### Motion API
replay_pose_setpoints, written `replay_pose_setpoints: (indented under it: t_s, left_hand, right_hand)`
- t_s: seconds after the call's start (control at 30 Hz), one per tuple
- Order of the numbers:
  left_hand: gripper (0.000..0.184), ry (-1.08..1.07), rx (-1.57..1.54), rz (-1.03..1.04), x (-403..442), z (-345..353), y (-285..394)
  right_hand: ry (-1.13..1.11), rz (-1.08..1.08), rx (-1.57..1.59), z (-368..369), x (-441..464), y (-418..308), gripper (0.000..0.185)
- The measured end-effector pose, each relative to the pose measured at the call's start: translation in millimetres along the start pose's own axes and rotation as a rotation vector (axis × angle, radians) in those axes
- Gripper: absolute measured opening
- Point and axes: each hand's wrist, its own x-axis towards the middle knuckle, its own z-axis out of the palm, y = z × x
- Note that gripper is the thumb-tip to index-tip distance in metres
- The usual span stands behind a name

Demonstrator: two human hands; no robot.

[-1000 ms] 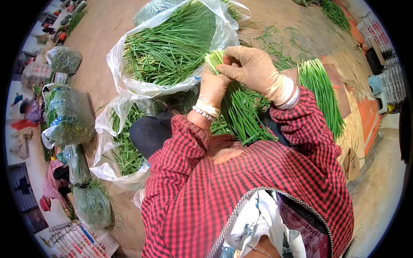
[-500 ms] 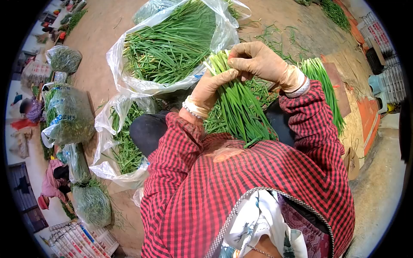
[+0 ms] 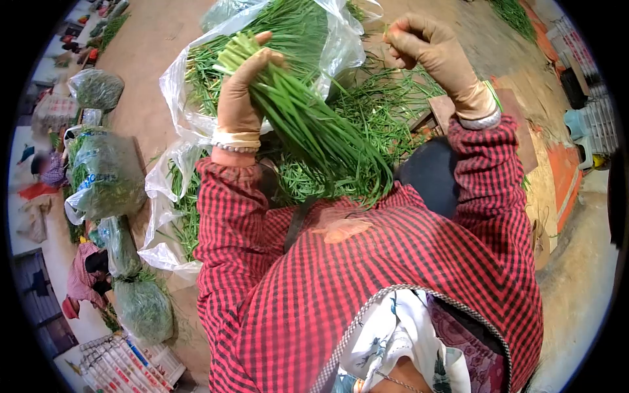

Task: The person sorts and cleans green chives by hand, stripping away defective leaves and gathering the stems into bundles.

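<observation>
My gloved left hand (image 3: 244,92) is wrapped round a bunch of garlic chives (image 3: 321,131). Their pale cut ends point up and away to the left, while the green leaves hang down toward my lap. Up and to the right, apart from the bunch, is my gloved right hand (image 3: 419,46), its thumb and fingers pinched together. Whatever lies between those fingertips is too small to make out. Behind the left hand, a clear plastic bag (image 3: 171,85) holds a large heap of chives (image 3: 288,26). Loose chives (image 3: 380,105) litter the ground between my knees and beyond.
A second open bag (image 3: 157,190) of chives stands by my left knee. Filled plastic bags (image 3: 108,173) line the left side, with a co-worker (image 3: 86,275) bending beyond them. A wooden board (image 3: 442,111) lies near my right knee. Stacked crates (image 3: 593,124) stand far right.
My hands have come apart. The left has carried the chives up and left, toward the big bag; the right has let go of the bunch and risen to the upper right.
</observation>
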Motion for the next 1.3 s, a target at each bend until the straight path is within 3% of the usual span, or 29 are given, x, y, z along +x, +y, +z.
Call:
replay_pose_setpoints:
  t_s: [0.07, 0.17, 0.2, 0.27, 0.4, 0.43, 0.47, 0.53, 0.67, 0.7, 0.73, 0.8, 0.87, 0.97, 1.1, 1.17, 1.2, 1.27, 1.3]
  left_hand:
    - [0.045, 0.035, 0.013, 0.014, 0, -10, 7]
    - [0.039, 0.118, 0.11, 0.013, -1, -2, 6]
    - [0.029, 0.133, 0.07, 0.04, -3, 9, 3]
    - [0.026, 0.155, 0.062, 0.02, -5, 21, -2]
    - [0.023, 0.194, -0.03, -0.002, -3, 25, -8]
    - [0.021, 0.265, -0.075, -0.063, -6, 26, -3]
    - [0.023, 0.181, -0.052, -0.09, -5, 11, 0]
    - [0.018, 0.212, -0.215, -0.043, -5, -1, 3]
    - [0.018, 0.245, -0.27, 0.037, -12, -25, 19]
    - [0.018, 0.247, -0.267, 0.043, -12, -27, 18]
    - [0.02, 0.195, -0.303, 0.04, -11, -32, 16]
    - [0.022, 0.145, -0.343, 0.028, -11, -34, 11]
    - [0.027, 0.274, -0.207, 0.008, -7, -26, 4]
    - [0.026, 0.335, -0.17, 0.01, -5, -11, 1]
    - [0.022, 0.287, -0.229, 0.023, -4, -18, 3]
    - [0.021, 0.334, -0.215, 0.038, -8, -20, 10]
    - [0.02, 0.371, -0.203, 0.05, -9, -22, 13]
    - [0.018, 0.359, -0.174, 0.112, -7, -27, 15]
    - [0.018, 0.372, -0.134, 0.127, -6, -29, 15]
  right_hand:
    - [0.137, -0.17, -0.251, 14, 1, 22, 0.028]
    - [-0.017, -0.108, -0.159, 51, -2, 9, 0.024]
    - [-0.029, -0.141, -0.2, 66, -4, 0, 0.023]
    - [-0.076, -0.191, -0.339, 90, -6, -9, 0.031]
    - [-0.008, -0.26, -0.452, 109, 2, 1, 0.026]
    - [-0.012, -0.235, -0.437, 105, 3, 4, 0.023]
    - [-0.017, -0.21, -0.421, 102, 2, 5, 0.021]
    - [-0.033, -0.171, -0.502, 86, -5, 12, 0.02]
    - [-0.149, 0.125, -1.039, 37, -13, 67, 0.024]
    - [0.048, -0.077, -1.103, 32, -20, 84, 0.025]
    - [0.045, -0.082, -1.104, 37, -18, 78, 0.025]
    - [0.149, -0.305, -0.449, 57, -15, 52, 0.028]
    - [0.047, -0.516, -0.398, 82, -21, 14, 0.032]
    - [0.054, -0.691, -0.801, 118, -28, -5, 0.026]
    - [0.01, -0.589, -0.803, 119, -32, 27, 0.018]
    - [-0.315, -0.308, -0.771, 108, -46, 37, 0.02]
    - [-0.317, -0.31, -0.772, 100, -50, 38, 0.02]
    - [-0.749, 0.014, -1.043, 87, -56, 35, 0.023]
    - [-0.591, 0.019, -0.955, 88, -57, 34, 0.026]
